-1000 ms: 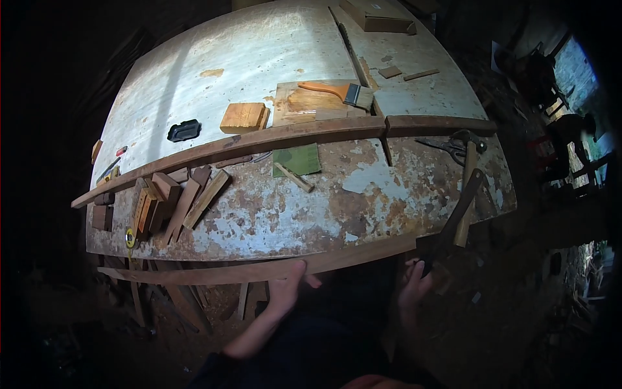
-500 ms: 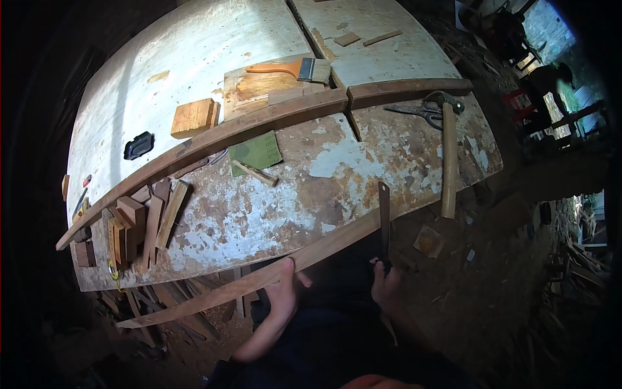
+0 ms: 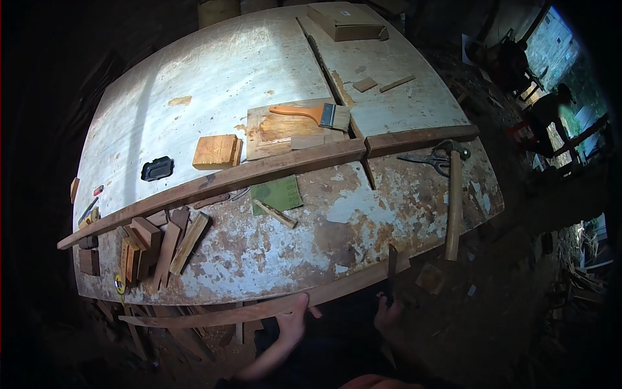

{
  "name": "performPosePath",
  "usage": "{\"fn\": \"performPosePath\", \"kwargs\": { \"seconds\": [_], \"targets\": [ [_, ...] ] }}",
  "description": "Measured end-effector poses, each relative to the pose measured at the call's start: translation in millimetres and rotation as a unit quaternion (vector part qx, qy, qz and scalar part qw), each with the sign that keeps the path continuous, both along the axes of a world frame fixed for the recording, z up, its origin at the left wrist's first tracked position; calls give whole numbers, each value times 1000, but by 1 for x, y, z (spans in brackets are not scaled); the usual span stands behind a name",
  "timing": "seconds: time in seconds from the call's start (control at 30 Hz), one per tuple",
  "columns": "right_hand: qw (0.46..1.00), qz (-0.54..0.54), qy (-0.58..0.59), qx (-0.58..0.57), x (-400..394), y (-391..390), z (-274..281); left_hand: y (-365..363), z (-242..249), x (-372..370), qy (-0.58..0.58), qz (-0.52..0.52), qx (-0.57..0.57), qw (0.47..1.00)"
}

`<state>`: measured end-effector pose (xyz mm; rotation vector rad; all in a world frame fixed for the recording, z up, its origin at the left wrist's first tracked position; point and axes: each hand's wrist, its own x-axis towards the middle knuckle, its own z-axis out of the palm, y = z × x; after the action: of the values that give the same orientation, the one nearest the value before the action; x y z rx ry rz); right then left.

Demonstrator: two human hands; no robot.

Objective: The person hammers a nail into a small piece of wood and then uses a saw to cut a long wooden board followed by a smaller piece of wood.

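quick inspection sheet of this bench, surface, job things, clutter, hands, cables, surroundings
surface: worn bench top, white paint flaking to rust-brown near the front edge.
job's things: long wooden strip lying along the front edge; dark narrow tool standing upright against it.
clutter: hammer, scissors, paintbrush on a board, wood block, green sheet, pile of offcuts, long batten across the bench.
grippers: left hand grips the strip, thumb on top; right hand holds the tool's lower end, fingers in shadow.
cables: nothing seen.
surroundings: scrap wood below the bench; a person at far right in daylight.
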<state>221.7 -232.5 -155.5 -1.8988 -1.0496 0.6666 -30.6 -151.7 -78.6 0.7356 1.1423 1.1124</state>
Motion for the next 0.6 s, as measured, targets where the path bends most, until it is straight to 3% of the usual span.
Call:
{"fn": "performPosePath", "kwargs": {
  "seconds": [0.1, 0.5, 0.6],
  "targets": [
    [999, -22, 2, -25, -5, 8, 8, 0, 4, -2, 80, -31, 1, 996],
    [998, -13, -36, -55, -12, 10, 4, 4, 14, -3, 145, -60, 14, 987],
    [995, -7, -61, -83, -16, 14, 16, 2, 1, -15, 129, -110, -4, 985]
  ]
}}
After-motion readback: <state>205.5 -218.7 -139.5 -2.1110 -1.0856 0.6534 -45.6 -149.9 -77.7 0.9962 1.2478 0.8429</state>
